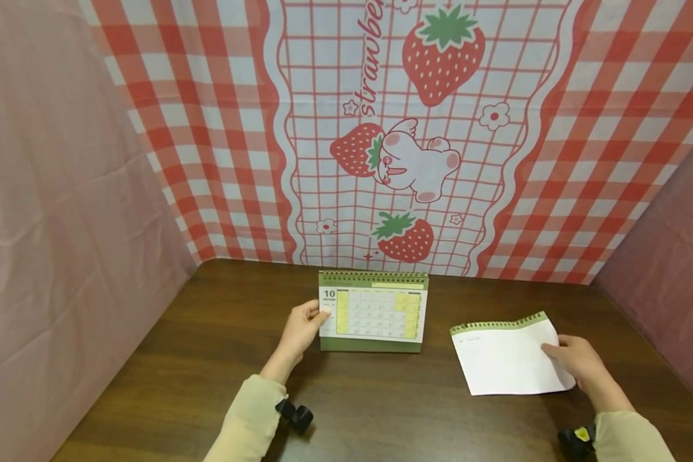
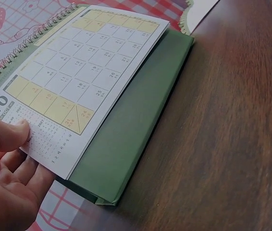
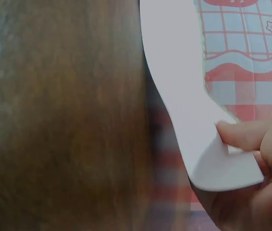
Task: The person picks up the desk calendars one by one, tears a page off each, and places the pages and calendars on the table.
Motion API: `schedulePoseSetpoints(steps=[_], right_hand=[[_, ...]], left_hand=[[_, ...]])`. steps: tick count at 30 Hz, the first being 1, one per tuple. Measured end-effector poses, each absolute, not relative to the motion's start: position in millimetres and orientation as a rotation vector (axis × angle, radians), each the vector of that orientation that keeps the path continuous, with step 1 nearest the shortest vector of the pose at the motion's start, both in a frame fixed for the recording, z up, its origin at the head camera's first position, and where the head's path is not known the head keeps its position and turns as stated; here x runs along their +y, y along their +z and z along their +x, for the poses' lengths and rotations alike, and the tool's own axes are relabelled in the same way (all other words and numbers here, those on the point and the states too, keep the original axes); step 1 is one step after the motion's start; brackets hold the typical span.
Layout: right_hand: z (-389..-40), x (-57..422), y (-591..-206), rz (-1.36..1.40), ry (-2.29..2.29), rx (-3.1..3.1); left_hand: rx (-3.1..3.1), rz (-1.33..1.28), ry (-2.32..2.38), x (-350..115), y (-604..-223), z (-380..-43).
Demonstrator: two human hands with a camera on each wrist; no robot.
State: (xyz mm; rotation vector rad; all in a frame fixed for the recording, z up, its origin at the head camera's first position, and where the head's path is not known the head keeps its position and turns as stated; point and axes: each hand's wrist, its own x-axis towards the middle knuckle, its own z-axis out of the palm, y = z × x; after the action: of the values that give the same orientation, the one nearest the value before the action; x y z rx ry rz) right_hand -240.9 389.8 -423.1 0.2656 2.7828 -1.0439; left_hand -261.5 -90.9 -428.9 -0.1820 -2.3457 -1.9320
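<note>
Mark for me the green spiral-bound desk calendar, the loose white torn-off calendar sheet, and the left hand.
Green spiral-bound desk calendar point(image 1: 381, 314): head view, middle of its October page.
Loose white torn-off calendar sheet point(image 1: 505, 359): head view, blank middle of the sheet.
Left hand point(image 1: 301, 332): head view, back of the hand at the calendar's left edge.

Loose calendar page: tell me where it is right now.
In the head view, the loose calendar page lies on the table's right side, right of the desk calendar, its right edge pinched by the right hand.
</note>
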Motion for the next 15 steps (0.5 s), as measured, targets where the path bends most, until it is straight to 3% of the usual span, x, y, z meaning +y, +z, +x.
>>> schedulePoseSetpoints(steps=[15], right_hand=[[-233,396,-422,0.507,-1.049,2.764]], left_hand=[[-2.353,-0.224,-1.943,-86,-416,-249]])
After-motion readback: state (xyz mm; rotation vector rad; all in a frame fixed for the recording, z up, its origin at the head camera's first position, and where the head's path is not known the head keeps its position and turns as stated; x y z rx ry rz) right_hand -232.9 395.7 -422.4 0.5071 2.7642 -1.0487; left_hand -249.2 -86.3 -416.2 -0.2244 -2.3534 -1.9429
